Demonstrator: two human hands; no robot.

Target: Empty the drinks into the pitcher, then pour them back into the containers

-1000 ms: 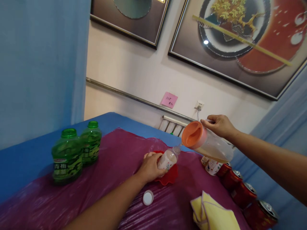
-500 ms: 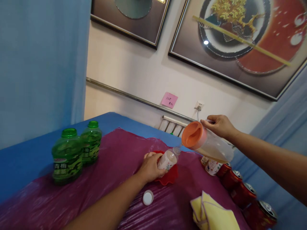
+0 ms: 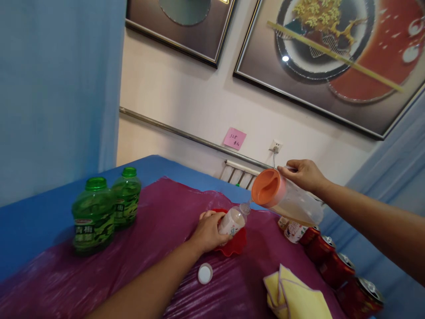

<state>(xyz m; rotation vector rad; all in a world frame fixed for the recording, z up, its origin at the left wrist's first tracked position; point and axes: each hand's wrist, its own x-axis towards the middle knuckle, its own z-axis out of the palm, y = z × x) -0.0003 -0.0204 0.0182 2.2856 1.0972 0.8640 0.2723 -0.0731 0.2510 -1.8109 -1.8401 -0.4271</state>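
Observation:
My left hand (image 3: 210, 231) is wrapped round a small clear bottle (image 3: 230, 221) with a printed label, tilted to the right over a red scalloped dish (image 3: 234, 246). By its handle, my right hand (image 3: 304, 175) grips a clear plastic pitcher (image 3: 295, 204) with an orange lid (image 3: 265, 188), tipped so that its spout is at the bottle's mouth. A thin stream seems to run between them. Cloudy pale liquid lies along the pitcher's lower side. On the purple sheet in front of the bottle rests a white cap (image 3: 205, 274).
Two green bottles without caps (image 3: 93, 217) stand at the left. Several red cans (image 3: 337, 266) line the right edge, beside a printed cup-like container (image 3: 294, 231). A folded yellow cloth (image 3: 299, 294) lies at the front right on the purple plastic sheet (image 3: 146, 221).

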